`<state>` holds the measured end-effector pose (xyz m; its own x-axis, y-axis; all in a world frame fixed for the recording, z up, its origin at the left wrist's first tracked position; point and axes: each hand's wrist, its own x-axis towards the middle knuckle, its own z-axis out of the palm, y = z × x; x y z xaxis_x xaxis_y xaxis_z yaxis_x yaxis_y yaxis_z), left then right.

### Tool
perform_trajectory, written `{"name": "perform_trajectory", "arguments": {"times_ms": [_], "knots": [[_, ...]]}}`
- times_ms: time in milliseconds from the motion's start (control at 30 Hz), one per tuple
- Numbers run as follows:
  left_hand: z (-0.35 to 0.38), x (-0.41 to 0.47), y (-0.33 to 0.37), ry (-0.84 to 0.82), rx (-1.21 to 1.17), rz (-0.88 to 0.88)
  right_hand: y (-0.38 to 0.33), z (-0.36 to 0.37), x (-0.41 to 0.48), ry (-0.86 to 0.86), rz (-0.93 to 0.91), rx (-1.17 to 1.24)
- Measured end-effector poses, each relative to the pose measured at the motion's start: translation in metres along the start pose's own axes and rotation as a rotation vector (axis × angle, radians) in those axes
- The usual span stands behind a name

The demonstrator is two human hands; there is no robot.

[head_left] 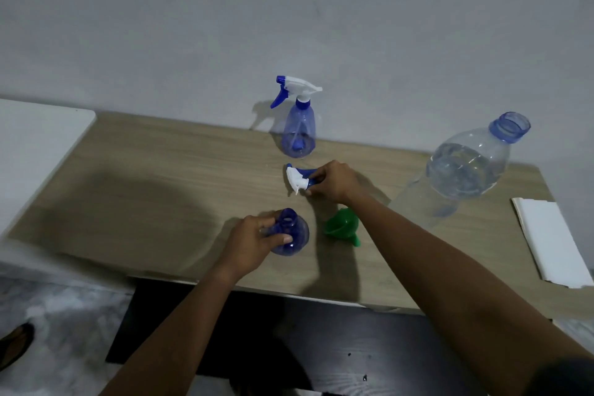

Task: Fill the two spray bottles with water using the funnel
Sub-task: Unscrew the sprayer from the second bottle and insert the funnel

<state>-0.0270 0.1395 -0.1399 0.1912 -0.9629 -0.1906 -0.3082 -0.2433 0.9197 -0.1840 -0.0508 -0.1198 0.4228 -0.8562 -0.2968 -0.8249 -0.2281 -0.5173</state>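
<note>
My left hand (249, 243) grips an uncapped blue spray bottle (291, 233) standing upright near the front of the wooden table (144, 196). My right hand (336, 182) holds its white and blue spray head (297, 178) low over the table, behind the bottle. A green funnel (342, 227) lies on its side just right of the open bottle, under my right forearm. The second blue spray bottle (299, 128), with its spray head on, stands by the wall. A large clear water bottle (463, 170), open and partly filled, stands at the right.
A white folded sheet (549, 241) lies at the table's right edge. A white surface (35, 138) adjoins the table at the left. A grey wall runs behind the table. A dark mat (289, 347) lies on the floor below the front edge.
</note>
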Motion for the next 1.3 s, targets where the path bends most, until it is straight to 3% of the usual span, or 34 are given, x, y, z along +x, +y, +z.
{"name": "perform_trajectory", "arguments": {"times_ms": [300,533,633,867,1300], "knots": [[-0.002,0.004,0.0,-0.02,0.01,-0.021,-0.003,-0.004,-0.014,0.027,0.003,0.095],[0.0,0.0,0.01,-0.008,0.048,-0.002,0.014,0.007,-0.095,0.314,-0.008,0.33],[0.003,-0.002,0.013,0.006,0.115,0.017,0.026,0.019,-0.125,0.358,0.03,0.433],[0.004,-0.006,0.01,0.013,0.289,0.031,0.046,0.037,-0.142,0.292,0.115,0.528],[0.007,-0.006,0.011,0.049,0.443,-0.013,0.051,0.037,-0.134,0.217,0.07,0.519]]}}
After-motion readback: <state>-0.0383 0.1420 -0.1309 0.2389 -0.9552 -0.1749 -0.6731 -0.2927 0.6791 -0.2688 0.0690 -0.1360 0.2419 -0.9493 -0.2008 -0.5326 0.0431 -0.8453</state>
